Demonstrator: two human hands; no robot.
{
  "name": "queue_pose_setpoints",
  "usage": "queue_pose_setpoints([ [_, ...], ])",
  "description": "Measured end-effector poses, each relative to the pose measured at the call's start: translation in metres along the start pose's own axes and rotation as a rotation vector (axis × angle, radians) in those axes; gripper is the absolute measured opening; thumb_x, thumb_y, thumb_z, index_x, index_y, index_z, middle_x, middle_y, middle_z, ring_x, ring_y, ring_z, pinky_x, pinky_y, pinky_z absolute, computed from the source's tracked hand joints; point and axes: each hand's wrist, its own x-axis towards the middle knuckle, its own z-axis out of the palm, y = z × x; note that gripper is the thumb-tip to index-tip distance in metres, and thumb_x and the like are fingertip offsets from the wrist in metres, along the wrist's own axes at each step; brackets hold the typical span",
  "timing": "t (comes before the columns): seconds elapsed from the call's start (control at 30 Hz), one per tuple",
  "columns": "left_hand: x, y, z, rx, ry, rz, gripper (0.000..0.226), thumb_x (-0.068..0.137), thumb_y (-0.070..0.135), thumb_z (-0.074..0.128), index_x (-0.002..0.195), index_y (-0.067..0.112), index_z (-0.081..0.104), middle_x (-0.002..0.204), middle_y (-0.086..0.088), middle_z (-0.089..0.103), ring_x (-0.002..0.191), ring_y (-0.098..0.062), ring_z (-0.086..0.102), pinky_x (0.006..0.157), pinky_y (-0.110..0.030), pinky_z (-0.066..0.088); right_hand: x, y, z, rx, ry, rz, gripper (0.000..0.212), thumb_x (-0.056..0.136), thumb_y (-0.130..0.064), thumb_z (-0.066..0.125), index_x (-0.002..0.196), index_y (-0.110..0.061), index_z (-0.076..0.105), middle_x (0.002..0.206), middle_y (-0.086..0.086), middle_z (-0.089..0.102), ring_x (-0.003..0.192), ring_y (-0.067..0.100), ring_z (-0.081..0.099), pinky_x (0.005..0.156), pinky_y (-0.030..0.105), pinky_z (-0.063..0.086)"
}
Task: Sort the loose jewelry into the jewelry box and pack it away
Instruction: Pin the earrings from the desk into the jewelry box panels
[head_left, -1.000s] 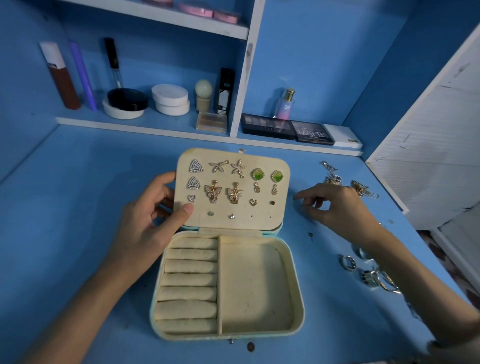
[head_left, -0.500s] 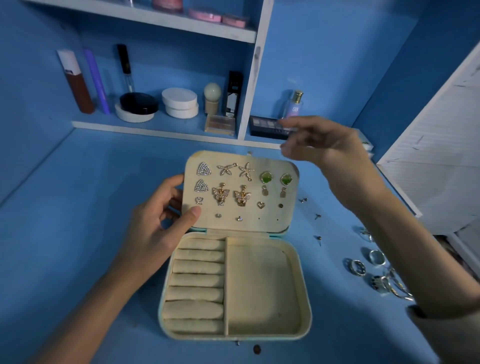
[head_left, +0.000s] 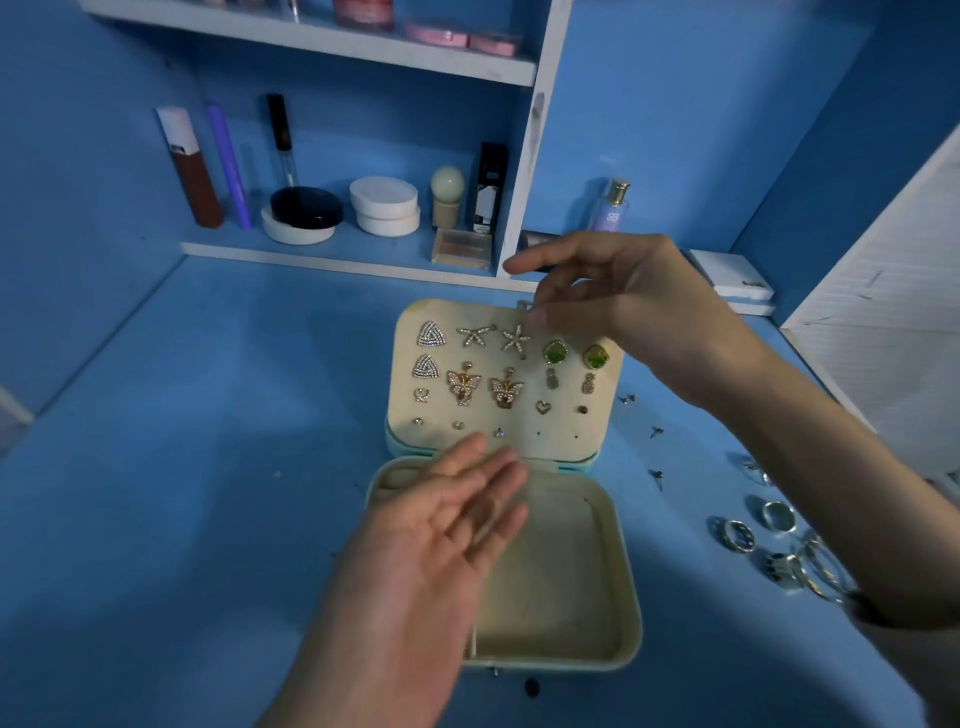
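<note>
Left hand (head_left: 447, 525) flat, palm up, fingers extended and slightly spread, reaching forward from lower centre; forearm runs down to bottom edge. No grip on anything. Right hand (head_left: 628, 306) raised higher, farther forward, wrist bent, palm down; thumb and fingertips pinched together on something small and pale, too small to tell. Right forearm angles down to right edge.

left: bare desk (head_left: 182, 519) | right: rings (head_left: 779, 545); studs (head_left: 655, 431) scattered
</note>
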Motion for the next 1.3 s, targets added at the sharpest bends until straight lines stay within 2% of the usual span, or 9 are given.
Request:
queue_pose_setpoints([
  [0.13,-0.002,-0.007,0.009,-0.209,0.086,-0.098,0.038,0.076,-0.003,0.047,0.112,-0.010,0.059,0.102,-0.023,0.070,0.104,-0.035,0.064,0.093,-0.044,0.047,-0.003,-0.003,0.000,-0.010,-0.004,-0.011,0.034,0.077,0.006,0.069,0.097,-0.022,0.070,0.076,0.005,0.065,0.068,0.021,0.057,0.064,0.038,0.042],
  [0.37,0.001,-0.009,0.014,-0.317,0.111,-0.077,0.048,0.067,0.001,0.051,0.113,-0.010,0.059,0.106,-0.023,0.069,0.105,-0.034,0.064,0.093,-0.046,0.048,-0.017,-0.010,0.000,-0.035,-0.031,-0.025,0.035,0.076,0.008,0.068,0.098,-0.019,0.070,0.075,0.005,0.067,0.066,0.012,0.060,0.063,0.033,0.046],
  [0.5,-0.002,-0.009,0.014,-0.345,0.084,-0.093,0.039,0.076,0.004,0.050,0.112,-0.011,0.058,0.108,-0.024,0.068,0.108,-0.034,0.062,0.097,-0.047,0.045,-0.028,-0.015,0.002,-0.043,-0.030,-0.038,0.036,0.075,0.007,0.070,0.098,-0.020,0.070,0.077,0.008,0.069,0.070,0.015,0.062,0.076,0.044,0.052],
  [0.6,-0.005,-0.008,0.013,-0.362,0.053,-0.091,0.055,0.073,0.021,0.059,0.119,-0.008,0.055,0.113,-0.022,0.067,0.112,-0.032,0.060,0.097,-0.048,0.044,-0.037,-0.020,0.003,-0.017,-0.046,-0.045,0.036,0.074,0.006,0.071,0.097,-0.021,0.071,0.078,0.010,0.069,0.074,0.027,0.063,0.082,0.052,0.049],
  [0.67,-0.008,-0.006,0.012,-0.366,0.052,-0.081,0.069,0.065,0.035,0.066,0.121,-0.005,0.055,0.115,-0.021,0.067,0.114,-0.031,0.059,0.095,-0.048,0.045,-0.042,-0.023,0.001,0.004,-0.066,-0.038,0.038,0.073,0.007,0.071,0.097,-0.022,0.071,0.077,0.009,0.070,0.078,0.031,0.065,0.083,0.046,0.051],
  [0.77,-0.010,-0.004,0.011,-0.349,0.067,-0.054,0.089,0.052,0.049,0.068,0.122,-0.004,0.054,0.114,-0.019,0.067,0.115,-0.028,0.059,0.096,-0.048,0.044,-0.048,-0.028,-0.003,0.059,-0.122,-0.015,0.039,0.071,0.009,0.070,0.098,-0.020,0.070,0.078,0.012,0.071,0.075,0.023,0.066,0.076,0.027,0.054],
  [0.87,-0.011,-0.004,0.010,-0.328,0.074,-0.042,0.095,0.050,0.054,0.067,0.125,-0.002,0.053,0.115,-0.018,0.067,0.114,-0.027,0.059,0.096,-0.047,0.045,-0.054,-0.030,-0.004,0.090,-0.178,-0.001,0.040,0.068,0.006,0.071,0.097,-0.021,0.071,0.077,0.012,0.071,0.074,0.019,0.066,0.073,0.021,0.052],
  [1.07,-0.015,-0.010,0.005,-0.260,0.040,0.005,0.064,0.064,0.050,0.061,0.118,0.014,0.066,0.109,-0.008,0.072,0.105,-0.022,0.067,0.095,-0.040,0.045,-0.051,-0.025,-0.009,0.100,-0.164,-0.011,0.047,0.058,-0.002,0.080,0.099,-0.025,0.072,0.076,0.007,0.072,0.074,0.013,0.066,0.075,0.016,0.049],
  [1.3,-0.015,-0.019,0.001,-0.279,-0.018,-0.020,0.051,0.080,0.047,0.049,0.118,0.018,0.067,0.112,-0.007,0.071,0.104,-0.021,0.066,0.091,-0.033,0.042,-0.029,0.008,0.008,-0.212,-0.217,0.106,0.048,0.073,0.001,0.074,0.108,-0.030,0.068,0.074,0.001,0.072,0.059,0.001,0.057,0.064,0.007,0.041],
])
